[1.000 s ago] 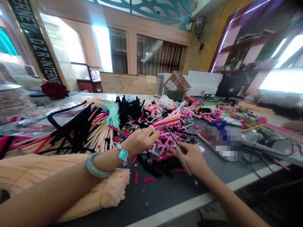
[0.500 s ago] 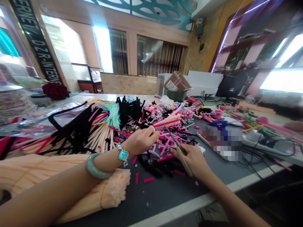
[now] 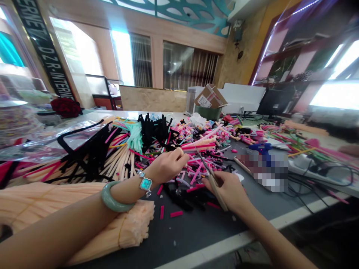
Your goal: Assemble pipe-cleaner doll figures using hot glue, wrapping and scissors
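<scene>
My left hand (image 3: 169, 164), with a bracelet and a bangle on its wrist, is closed with the fingertips pinched together. Pink and peach chenille stems (image 3: 203, 142) stick out just beyond those fingers and seem to be held there, though the grip itself is hidden. My right hand (image 3: 231, 190) is wrapped round a pair of scissors (image 3: 209, 171), whose blades point up and left to the stems. Below and behind both hands lies a heap of short pink, lilac and black stem pieces (image 3: 196, 168).
A thick bundle of peach stems (image 3: 134, 224) lies under my left forearm. Long black stems (image 3: 95, 153) and mint stems (image 3: 134, 134) are behind it. To the right are a blue glue gun (image 3: 260, 148), a blurred-out phone (image 3: 260, 172) and cables (image 3: 303, 186). A cardboard box (image 3: 211, 97) stands at the back.
Both hands stay in almost the same place and keep their grip. The view has shifted very slightly.
</scene>
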The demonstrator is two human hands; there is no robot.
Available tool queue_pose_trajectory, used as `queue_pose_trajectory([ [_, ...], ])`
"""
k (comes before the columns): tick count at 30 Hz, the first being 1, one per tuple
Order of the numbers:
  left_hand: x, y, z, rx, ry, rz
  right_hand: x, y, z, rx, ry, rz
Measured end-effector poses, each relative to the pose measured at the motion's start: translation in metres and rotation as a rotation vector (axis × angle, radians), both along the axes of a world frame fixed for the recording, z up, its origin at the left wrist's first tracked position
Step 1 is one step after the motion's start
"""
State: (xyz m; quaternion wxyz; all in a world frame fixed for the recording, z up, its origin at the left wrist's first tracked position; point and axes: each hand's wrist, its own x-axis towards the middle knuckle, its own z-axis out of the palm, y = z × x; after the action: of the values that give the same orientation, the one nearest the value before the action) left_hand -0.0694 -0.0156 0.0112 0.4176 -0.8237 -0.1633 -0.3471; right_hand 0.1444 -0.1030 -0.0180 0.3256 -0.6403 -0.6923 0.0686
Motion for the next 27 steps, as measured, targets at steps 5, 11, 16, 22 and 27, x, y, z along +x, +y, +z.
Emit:
queue_pose_trajectory([
  [5, 0.0, -0.001, 0.003, 0.05, -0.008, -0.005, 0.0, 0.001, -0.001, -0.041, 0.051, 0.029],
  [11, 0.001, -0.008, 0.011, 0.182, -0.007, 0.007, -0.003, -0.001, 0.001, -0.099, 0.146, 0.069],
  [16, 0.002, -0.011, 0.011, 0.187, 0.012, 0.017, -0.004, -0.003, 0.004, -0.156, 0.203, 0.104],
  [22, 0.002, -0.01, 0.01, 0.135, 0.022, 0.003, -0.003, -0.003, 0.004, -0.186, 0.258, 0.164],
  [27, 0.003, -0.012, 0.01, 0.137, 0.024, -0.002, -0.007, -0.004, 0.007, -0.22, 0.322, 0.178],
])
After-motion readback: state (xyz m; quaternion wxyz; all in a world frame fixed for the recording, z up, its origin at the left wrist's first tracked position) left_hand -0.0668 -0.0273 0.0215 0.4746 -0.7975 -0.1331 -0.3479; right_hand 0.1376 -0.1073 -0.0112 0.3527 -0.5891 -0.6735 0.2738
